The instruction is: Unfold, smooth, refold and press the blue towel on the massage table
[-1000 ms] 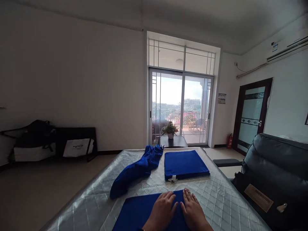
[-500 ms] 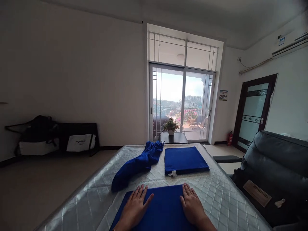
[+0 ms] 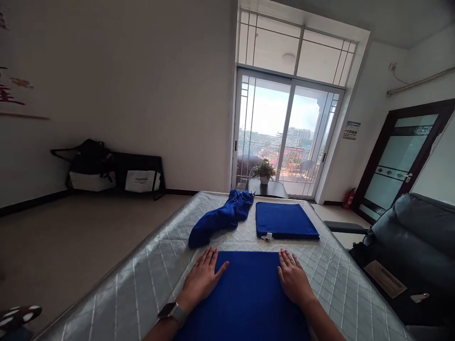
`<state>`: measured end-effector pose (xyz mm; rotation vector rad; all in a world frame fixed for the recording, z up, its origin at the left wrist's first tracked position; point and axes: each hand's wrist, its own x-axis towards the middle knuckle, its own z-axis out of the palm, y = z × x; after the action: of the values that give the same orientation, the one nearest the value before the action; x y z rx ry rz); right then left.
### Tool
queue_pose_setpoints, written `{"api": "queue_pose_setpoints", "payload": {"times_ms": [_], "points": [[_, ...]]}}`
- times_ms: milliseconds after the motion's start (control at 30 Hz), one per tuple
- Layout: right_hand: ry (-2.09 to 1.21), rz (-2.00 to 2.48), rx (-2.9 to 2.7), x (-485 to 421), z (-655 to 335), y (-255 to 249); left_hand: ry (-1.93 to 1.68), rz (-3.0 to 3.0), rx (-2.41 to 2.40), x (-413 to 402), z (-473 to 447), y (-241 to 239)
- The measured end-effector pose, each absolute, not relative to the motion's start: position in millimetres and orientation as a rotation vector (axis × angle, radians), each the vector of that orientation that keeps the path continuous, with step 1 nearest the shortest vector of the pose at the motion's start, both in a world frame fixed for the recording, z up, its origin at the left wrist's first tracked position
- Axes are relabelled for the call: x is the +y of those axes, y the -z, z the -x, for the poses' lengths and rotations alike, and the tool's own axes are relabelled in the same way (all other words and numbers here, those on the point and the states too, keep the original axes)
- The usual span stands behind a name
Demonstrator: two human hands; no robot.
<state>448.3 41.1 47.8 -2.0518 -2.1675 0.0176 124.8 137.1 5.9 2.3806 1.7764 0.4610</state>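
A blue folded cloth (image 3: pixel 249 293) lies flat at the near end of the table. My left hand (image 3: pixel 204 273) rests on its left edge, fingers stretched forward and thumb apart. On its right edge lies my right hand (image 3: pixel 292 273), flat with the fingers extended. Beyond it sits a second blue folded cloth (image 3: pixel 286 220), square, with a white tag (image 3: pixel 269 236) at its near edge. To the left of that one, a crumpled blue cloth (image 3: pixel 223 215) stretches out in a loose, twisted heap.
A silver quilted cover (image 3: pixel 142 279) spreads over the table. A potted plant (image 3: pixel 264 173) stands on a small dark table past the far edge. A black armchair (image 3: pixel 423 246) is on the right. A dark bench (image 3: pixel 142 161) with bags stands by the left wall.
The view has tilted and turned to the left, so the scene sits further right and higher in the picture. Both hands stay flat on the near cloth.
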Motion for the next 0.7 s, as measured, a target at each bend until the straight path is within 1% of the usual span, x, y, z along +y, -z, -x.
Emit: {"api": "queue_pose_setpoints", "payload": {"times_ms": [200, 367, 467, 567, 700], "points": [[-0.219, 2.138, -2.087, 40.9, -445.2, -39.9, -0.404, -2.389, 1.803, 134.1, -124.7, -6.6], [-0.233, 2.154, -2.074, 42.9, -444.7, -37.8, -0.377, -2.444, 1.851, 137.0, -121.6, -4.2], [-0.226, 2.150, -2.063, 42.9, -444.3, -37.7, -0.439, -2.500, 1.872, 133.1, -126.1, -4.2], [-0.217, 2.140, -2.055, 43.0, -444.5, -36.2, -0.530, -2.623, 1.703, 115.3, -154.3, -8.2], [-0.197, 2.149, -2.058, 43.9, -446.2, -32.1, -0.467, -2.743, 1.288, 81.4, -228.3, -19.2]]}}
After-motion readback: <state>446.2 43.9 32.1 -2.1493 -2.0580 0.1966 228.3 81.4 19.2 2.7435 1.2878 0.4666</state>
